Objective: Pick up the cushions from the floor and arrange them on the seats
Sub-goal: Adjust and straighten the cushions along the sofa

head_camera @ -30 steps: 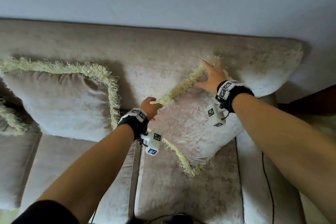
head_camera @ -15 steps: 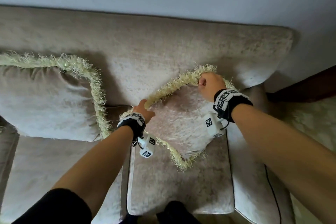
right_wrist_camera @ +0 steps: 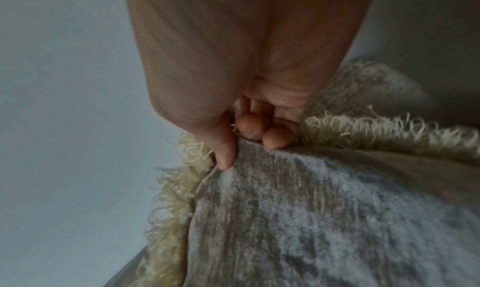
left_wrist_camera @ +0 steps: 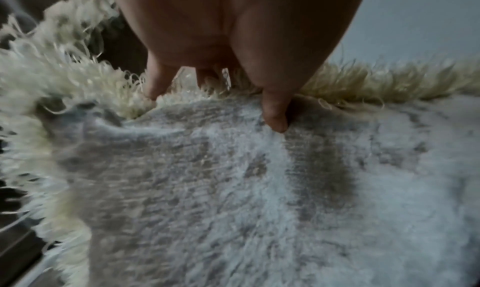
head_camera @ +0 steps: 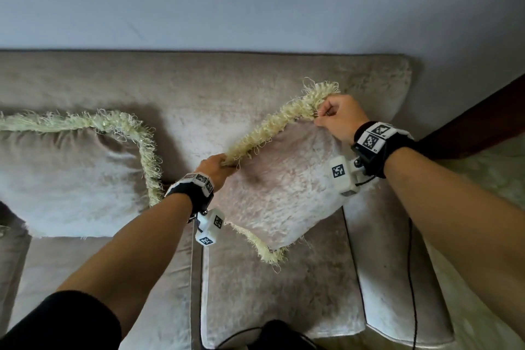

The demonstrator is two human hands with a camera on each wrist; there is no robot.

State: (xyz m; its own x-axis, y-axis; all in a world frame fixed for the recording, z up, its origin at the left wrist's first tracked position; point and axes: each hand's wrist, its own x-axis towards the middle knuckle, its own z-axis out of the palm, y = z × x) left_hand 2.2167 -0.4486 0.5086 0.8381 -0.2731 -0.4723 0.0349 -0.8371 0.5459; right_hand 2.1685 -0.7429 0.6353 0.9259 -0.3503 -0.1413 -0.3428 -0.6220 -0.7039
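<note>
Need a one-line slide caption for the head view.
Both hands, left and right, grip the fringed cushion's top edge on the sofa.

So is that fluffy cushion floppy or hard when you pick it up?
Probably soft and floppy: the cushion dents where the left hand and right hand pinch its fringe. Likely light, since pinches alone seem to hold it. Its plush cover probably isn't slippery.

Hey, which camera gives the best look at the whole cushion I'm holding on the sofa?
The head view: it shows the held cushion whole, tilted on the sofa, left hand and right hand gripping its fringed top edge. Each wrist view shows only fingers, fringe and blurred plush fabric close up.
</note>
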